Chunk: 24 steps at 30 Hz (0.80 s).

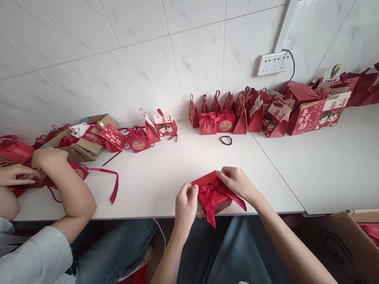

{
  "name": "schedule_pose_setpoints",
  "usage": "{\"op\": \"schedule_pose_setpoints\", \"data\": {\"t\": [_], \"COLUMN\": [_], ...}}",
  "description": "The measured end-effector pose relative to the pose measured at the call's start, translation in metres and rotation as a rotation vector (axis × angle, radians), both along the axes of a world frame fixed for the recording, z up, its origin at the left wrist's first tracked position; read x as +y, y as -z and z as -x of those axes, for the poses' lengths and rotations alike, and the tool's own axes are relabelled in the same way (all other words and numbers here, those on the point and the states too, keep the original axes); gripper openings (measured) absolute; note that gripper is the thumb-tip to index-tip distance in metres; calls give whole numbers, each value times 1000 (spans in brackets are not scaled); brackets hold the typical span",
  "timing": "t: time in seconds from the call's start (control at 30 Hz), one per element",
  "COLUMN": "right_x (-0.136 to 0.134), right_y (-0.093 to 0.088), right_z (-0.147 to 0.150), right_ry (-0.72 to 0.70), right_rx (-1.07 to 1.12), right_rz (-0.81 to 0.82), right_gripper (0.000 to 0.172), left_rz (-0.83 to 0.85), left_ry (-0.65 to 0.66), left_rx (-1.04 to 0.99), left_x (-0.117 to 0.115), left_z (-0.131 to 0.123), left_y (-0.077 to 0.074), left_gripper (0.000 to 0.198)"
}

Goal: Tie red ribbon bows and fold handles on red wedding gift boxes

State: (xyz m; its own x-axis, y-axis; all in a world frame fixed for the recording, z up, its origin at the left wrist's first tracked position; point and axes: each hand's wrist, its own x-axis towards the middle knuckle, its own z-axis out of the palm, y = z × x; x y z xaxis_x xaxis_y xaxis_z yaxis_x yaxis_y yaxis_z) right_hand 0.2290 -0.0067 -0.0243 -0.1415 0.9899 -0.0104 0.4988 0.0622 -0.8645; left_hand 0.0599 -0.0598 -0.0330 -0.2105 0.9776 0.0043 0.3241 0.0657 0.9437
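A red gift box (221, 207) sits at the table's front edge, straight before me. A red satin ribbon (209, 201) is tied in a bow on its top, and its two tails hang over the front side. At the box's left, my left hand (186, 205) is closed, thumb and forefinger pinching the bow's left loop. My right hand (238, 183) is closed on the ribbon's right loop at the far right of the box top. The fingertips partly cover the loops.
A black hair tie (226, 140) lies beyond the box. Small red gift boxes (208, 124) line the wall under a power strip (273, 63). On the left, a co-worker's hands (21, 173) handle red boxes. A carton (335, 239) with ribboned boxes stands at lower right.
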Motion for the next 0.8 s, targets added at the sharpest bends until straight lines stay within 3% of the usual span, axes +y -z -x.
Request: {"op": "schedule_pose_setpoints", "data": {"t": [0.23, 0.43, 0.63, 0.7, 0.8], "right_x": [-22, -33, -36, -34, -32], "right_y": [24, 35, 38, 42, 49], "right_z": [-2, 3, 11, 6, -13], "right_ry": [9, 88, 143, 115, -37], "right_rx": [540, 653, 846, 836, 806], "right_rz": [37, 16, 161, 153, 63], "right_gripper": [48, 45, 42, 41, 32], "left_rz": [-10, -45, -79, -57, -5], "left_ry": [-84, -90, -111, -85, 18], "left_rx": [-232, -213, -184, -226, -265], "left_x": [-4, -4, -3, 0, 3], "left_z": [-10, -16, -17, -12, -2], "left_y": [16, 16, 21, 23, 22], "left_gripper": [40, 40, 40, 41, 42]}}
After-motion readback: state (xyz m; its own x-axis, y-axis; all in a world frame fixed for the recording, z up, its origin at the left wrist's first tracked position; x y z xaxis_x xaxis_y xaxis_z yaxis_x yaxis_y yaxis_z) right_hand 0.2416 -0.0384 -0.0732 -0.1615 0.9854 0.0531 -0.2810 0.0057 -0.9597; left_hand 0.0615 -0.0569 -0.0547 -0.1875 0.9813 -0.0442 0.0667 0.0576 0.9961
